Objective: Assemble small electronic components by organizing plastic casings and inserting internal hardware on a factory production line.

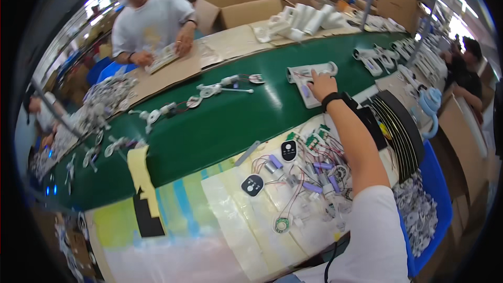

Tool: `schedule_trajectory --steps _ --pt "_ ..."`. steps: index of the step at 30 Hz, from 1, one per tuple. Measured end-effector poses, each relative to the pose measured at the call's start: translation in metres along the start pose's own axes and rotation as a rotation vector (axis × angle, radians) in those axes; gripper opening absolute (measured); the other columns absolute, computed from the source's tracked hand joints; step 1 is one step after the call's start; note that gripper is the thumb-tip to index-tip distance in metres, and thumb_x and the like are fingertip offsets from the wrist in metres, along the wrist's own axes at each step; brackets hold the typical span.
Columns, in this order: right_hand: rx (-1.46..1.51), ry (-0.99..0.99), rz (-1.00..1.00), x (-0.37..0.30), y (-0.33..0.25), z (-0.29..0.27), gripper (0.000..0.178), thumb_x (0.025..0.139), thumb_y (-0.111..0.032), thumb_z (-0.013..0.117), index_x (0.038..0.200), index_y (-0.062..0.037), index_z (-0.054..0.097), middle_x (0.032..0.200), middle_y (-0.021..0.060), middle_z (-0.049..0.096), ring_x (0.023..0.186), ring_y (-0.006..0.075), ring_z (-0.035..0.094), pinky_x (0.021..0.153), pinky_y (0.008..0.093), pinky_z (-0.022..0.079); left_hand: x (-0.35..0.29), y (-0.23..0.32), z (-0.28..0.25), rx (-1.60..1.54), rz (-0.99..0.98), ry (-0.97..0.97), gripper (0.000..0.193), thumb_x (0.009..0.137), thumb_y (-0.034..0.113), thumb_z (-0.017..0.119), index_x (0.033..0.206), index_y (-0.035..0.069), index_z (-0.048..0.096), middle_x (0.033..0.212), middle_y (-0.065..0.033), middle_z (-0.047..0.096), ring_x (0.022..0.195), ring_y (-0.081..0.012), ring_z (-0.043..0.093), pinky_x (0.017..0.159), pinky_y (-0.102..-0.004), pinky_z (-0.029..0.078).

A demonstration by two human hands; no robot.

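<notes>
Currently, the person's right hand point(323, 86) reaches far forward over the wide green conveyor belt point(209, 136), at the near right side of a white plastic housing point(301, 77) with a tubular top and a handle-like lower part. The fingers are bent and lie over the housing, appearing to touch it; whether they are clamped on it or merely resting there cannot be told. The housing lies on the belt, with a purple cylinder point(305, 91) showing inside its lower part. A black band point(333, 99) circles the wrist.

Beneath the forearm, on the paper-covered worktable point(183, 251), red-wired parts lie in a loose heap: green circuit boards point(316, 139), purple cylindrical cells point(313, 187) and a round green disc point(282, 224). Near them are two rounded panels with black faces point(253, 184). To the right, a deep blue plastic bin point(443, 212) holds small whitish parts point(416, 209).

To the left of the housing, small white wired assemblies point(211, 90) lie along the belt. Across it, a co-worker in a white T-shirt point(154, 21) has both hands at a pale elongated piece point(163, 60), beside a large open cardboard box point(249, 10).
</notes>
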State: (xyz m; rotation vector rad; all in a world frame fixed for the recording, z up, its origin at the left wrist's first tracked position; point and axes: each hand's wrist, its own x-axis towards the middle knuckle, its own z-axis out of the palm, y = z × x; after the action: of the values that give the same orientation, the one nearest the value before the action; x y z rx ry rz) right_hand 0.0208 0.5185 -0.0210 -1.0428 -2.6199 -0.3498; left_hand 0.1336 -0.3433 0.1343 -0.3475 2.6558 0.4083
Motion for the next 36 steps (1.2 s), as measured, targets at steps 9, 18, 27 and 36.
schedule_trajectory --steps 9,18,27,36 --pt "0.446 0.461 -0.655 -0.048 -0.133 -0.081 0.047 0.089 -0.015 0.057 0.135 -0.0063 0.047 0.128 0.0198 0.051 0.118 0.0371 0.047 0.103 0.0448 0.036 0.042 -0.078 0.055 0.197 0.329 0.616 0.044 0.072 0.025 0.073 0.109 0.004 0.062 0.090 -0.0212 0.065 0.087 -0.0399 0.061 0.074 -0.0474 0.050" --pt "0.966 0.476 -1.134 -0.167 -0.357 -0.236 0.041 0.086 -0.008 0.062 0.126 -0.0047 0.054 0.129 0.0166 0.050 0.123 0.0338 0.045 0.105 0.0404 0.033 -0.005 -0.089 0.015 -0.120 0.225 0.206 0.054 0.085 0.049 0.063 0.110 0.000 0.061 0.092 -0.0226 0.065 0.088 -0.0360 0.063 0.077 -0.0418 0.051" --pt "1.342 0.510 -1.543 -0.327 -0.591 -0.465 0.032 0.083 -0.012 0.065 0.114 -0.0039 0.061 0.125 0.0140 0.054 0.120 0.0293 0.050 0.102 0.0361 0.037 -0.035 -0.414 -0.025 0.090 -0.530 0.203 0.065 0.078 0.058 0.063 0.097 -0.004 0.069 0.096 -0.0238 0.068 0.092 -0.0328 0.065 0.083 -0.0399 0.050" --pt "1.169 0.130 -1.559 -0.406 -0.627 -0.372 0.043 0.077 -0.002 0.063 0.119 -0.0039 0.058 0.136 0.0165 0.042 0.127 0.0334 0.041 0.104 0.0419 0.035 0.139 -0.356 0.199 -0.621 -0.361 0.137 0.131 0.061 0.061 0.078 0.135 -0.024 0.012 0.129 -0.0379 0.043 0.119 -0.0401 0.049 0.102 -0.0376 0.040"
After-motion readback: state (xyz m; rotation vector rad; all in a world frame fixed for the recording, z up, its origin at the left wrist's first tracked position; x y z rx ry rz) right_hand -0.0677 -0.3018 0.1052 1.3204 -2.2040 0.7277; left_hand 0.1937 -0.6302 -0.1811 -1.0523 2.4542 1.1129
